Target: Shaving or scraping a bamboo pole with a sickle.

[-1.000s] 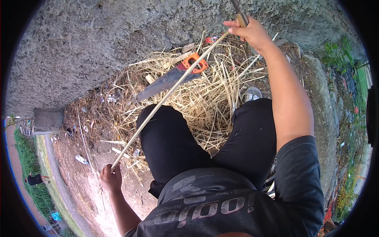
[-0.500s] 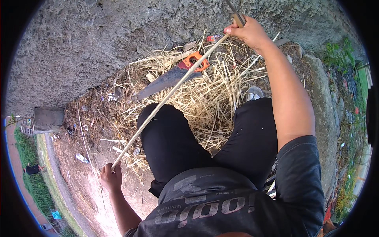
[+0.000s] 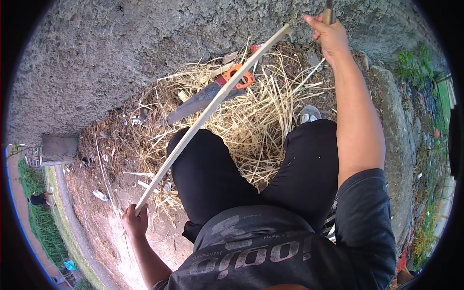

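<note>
A long pale bamboo strip point(image 3: 193, 129) slants across in front of me, from lower left to upper right, passing over my left knee. Its lower end is gripped in my left hand point(image 3: 135, 223), fingers closed round it. The far end stands free in the air, short of my right hand point(image 3: 333, 41). That hand is raised at the upper right, wrapped round the wooden handle of a knife point(image 3: 328, 17); its dark blade runs out of the top of the picture. My right index finger and thumb point toward the strip without touching it.
A handsaw point(image 3: 195, 103) with an orange grip lies on a heap of pale shavings point(image 3: 256, 125) between my knees and the rough grey wall point(image 3: 121, 53). A plastic bottle point(image 3: 100, 195) lies on the ground at left. Another person point(image 3: 41, 198) is at the far left.
My right hand has come off the strip's far end and moved right with the knife. The strip has turned, showing a broader face. My left hand keeps its grip.
</note>
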Available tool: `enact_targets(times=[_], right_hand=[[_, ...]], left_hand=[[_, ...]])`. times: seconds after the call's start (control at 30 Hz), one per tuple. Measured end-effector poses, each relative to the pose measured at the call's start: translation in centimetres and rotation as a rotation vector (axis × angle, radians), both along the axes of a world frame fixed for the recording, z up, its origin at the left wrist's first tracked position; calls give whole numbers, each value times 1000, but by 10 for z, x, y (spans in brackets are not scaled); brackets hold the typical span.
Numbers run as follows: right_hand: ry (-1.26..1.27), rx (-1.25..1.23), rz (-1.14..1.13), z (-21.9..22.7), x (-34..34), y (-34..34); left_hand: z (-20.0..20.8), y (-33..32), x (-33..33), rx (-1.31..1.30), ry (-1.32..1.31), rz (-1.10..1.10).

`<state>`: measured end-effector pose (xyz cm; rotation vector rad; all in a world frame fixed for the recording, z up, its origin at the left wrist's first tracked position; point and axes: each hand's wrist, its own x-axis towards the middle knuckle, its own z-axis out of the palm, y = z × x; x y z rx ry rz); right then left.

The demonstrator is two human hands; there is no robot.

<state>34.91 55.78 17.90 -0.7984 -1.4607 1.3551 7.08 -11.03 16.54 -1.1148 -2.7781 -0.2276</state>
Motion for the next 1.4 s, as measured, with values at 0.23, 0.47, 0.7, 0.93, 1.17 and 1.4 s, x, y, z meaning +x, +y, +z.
enact_targets(times=[0.23,0.47,0.7,0.93,1.17,1.4], right_hand=[[67,-113,65,-9,7,-4],[-170,-75,216,-15,-31,-26],[-246,-70,123,-17,-32,-25],[-291,-62,-7,-22,-11,-8],[-450,286,-173,-13,10,9],[-420,313,210,57,-15,-67]], left_hand=[[-8,-23,-6,21,-116,26],[-2,-17,2,-3,-212,72],[-13,-29,-6,9,-224,78],[-2,-19,-2,-3,-241,83],[21,8,-6,-121,11,88],[59,91,-30,-53,408,40]])
